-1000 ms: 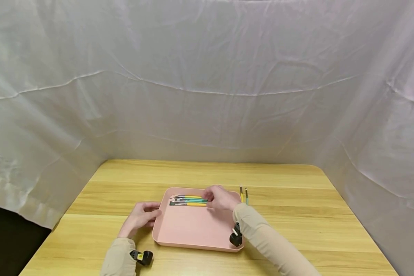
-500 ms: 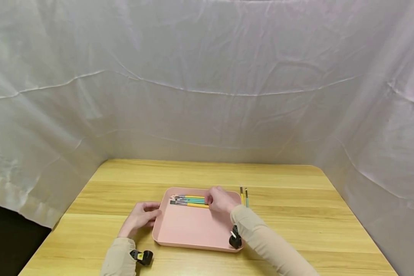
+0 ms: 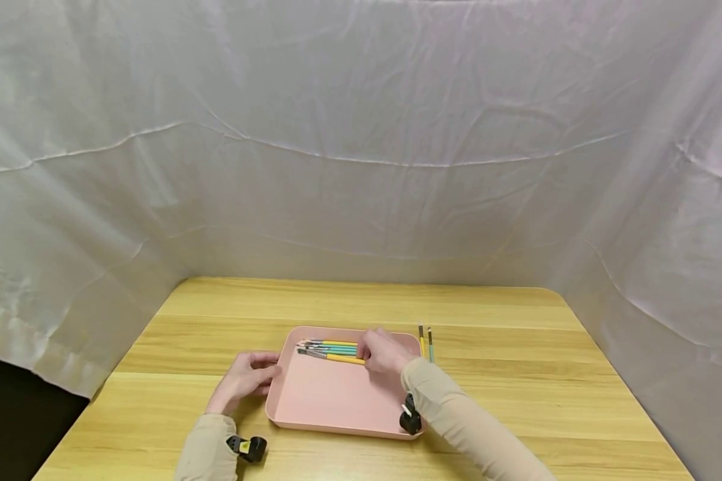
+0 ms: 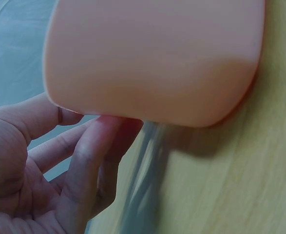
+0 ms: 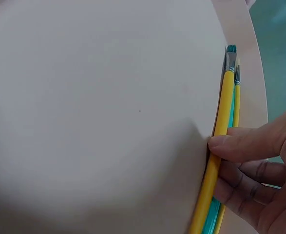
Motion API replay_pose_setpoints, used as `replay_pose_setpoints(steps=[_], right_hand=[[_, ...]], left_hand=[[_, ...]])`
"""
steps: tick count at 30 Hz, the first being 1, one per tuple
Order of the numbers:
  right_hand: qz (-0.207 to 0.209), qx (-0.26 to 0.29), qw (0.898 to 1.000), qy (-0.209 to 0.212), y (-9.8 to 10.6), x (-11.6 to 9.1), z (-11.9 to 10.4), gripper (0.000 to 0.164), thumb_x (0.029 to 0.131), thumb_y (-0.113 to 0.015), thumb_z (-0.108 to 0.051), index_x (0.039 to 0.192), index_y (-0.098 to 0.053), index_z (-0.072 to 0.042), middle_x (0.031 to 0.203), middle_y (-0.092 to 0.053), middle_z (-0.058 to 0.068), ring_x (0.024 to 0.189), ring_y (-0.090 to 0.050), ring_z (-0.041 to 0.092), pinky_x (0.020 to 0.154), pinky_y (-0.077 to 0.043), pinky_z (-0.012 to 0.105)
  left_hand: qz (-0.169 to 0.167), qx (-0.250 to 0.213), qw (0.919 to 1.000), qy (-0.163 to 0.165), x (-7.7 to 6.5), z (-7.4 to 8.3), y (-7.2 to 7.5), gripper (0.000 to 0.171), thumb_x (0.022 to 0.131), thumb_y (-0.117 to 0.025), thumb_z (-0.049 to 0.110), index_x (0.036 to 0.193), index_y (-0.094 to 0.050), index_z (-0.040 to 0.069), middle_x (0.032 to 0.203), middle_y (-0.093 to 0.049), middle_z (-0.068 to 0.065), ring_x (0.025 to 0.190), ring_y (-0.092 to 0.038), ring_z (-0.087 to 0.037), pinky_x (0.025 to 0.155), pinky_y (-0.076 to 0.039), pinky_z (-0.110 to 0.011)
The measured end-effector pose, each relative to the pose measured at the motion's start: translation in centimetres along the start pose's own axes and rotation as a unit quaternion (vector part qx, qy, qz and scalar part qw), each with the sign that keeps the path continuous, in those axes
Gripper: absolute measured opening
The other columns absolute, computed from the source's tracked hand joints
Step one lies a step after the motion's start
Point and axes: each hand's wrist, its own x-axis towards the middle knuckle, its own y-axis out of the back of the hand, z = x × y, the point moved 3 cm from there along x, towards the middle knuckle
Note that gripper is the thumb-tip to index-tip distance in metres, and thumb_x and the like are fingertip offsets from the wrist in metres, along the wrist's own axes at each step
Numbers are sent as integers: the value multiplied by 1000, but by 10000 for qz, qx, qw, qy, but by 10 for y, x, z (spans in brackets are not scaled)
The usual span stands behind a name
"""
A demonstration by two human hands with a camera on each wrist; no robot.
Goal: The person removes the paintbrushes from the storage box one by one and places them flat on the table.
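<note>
A pink tray (image 3: 337,401) sits on the table, with several yellow and teal paintbrushes lying along its far side. My right hand (image 3: 384,352) is inside the tray and pinches the nearest brush, a thick yellow paintbrush (image 5: 225,105), between thumb and fingers. Teal brushes (image 3: 339,348) lie just beyond it, their handle ends hidden by the hand. At the tray's left side, my left hand (image 3: 243,382) grips the wall with thumb and fingertips, as the left wrist view shows close up.
Two more brushes, a yellow brush (image 3: 422,339) and a teal brush (image 3: 430,345), stick out beyond the tray's right side, partly hidden. The wooden table (image 3: 517,374) has a pale grey cloth (image 3: 361,200) hanging around its back and sides.
My right hand has shifted slightly toward me, its fingers drawn closer together. The thick yellow brush has tilted, its handle end now nearer me. My left hand and the tray are unmoved.
</note>
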Motion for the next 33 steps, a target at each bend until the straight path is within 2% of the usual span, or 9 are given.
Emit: replay_pose_setpoints(steps=[5, 16, 22, 27, 33], right_hand=[[-26, -194, 9998, 25, 2, -2, -3, 26, 78, -60, 15, 85, -73, -6, 83, -68, 2, 75, -55, 14, 69, -49, 24], [-133, -380, 9991, 142, 7, -4, -9, 31, 73, -52, 19, 78, -70, -5, 75, -58, 1, 69, -45, 14, 64, -35, 24], [-171, -388, 9989, 205, 9, -6, -9, 30, 73, -52, 20, 71, -62, -8, 69, -48, -3, 66, -39, 11, 61, -30, 22], [-180, -220, 9992, 269, 13, -10, -10, 27, 74, -52, 21, 69, -57, -6, 67, -41, -3, 66, -36, 12, 62, -28, 24], [-160, -60, 9994, 314, 19, -15, -9, 26, 76, -54, 21, 79, -68, 0, 73, -53, 2, 71, -43, 17, 65, -33, 27]], left_hand=[[-2, 6, 10000, 23, 1, -1, 0, 43, 94, -65, 5, 131, -56, -15, 107, -72, -20, 77, -68, -11, 62, -59, -24], [16, -26, 10000, 44, 1, -2, 0, 43, 93, -64, 4, 131, -56, -15, 108, -71, -22, 79, -69, -12, 64, -60, -26], [53, 24, 9999, 86, 3, -3, 0, 43, 94, -64, 4, 131, -56, -15, 108, -71, -22, 78, -68, -12, 63, -59, -25], [14, -27, 10000, 25, 4, -5, 1, 43, 93, -66, 6, 130, -58, -14, 108, -71, -22, 79, -69, -12, 64, -59, -25], [-180, -201, 9994, -223, 3, -6, 3, 41, 90, -68, 9, 126, -62, -12, 100, -73, -13, 76, -69, -10, 63, -59, -24]])
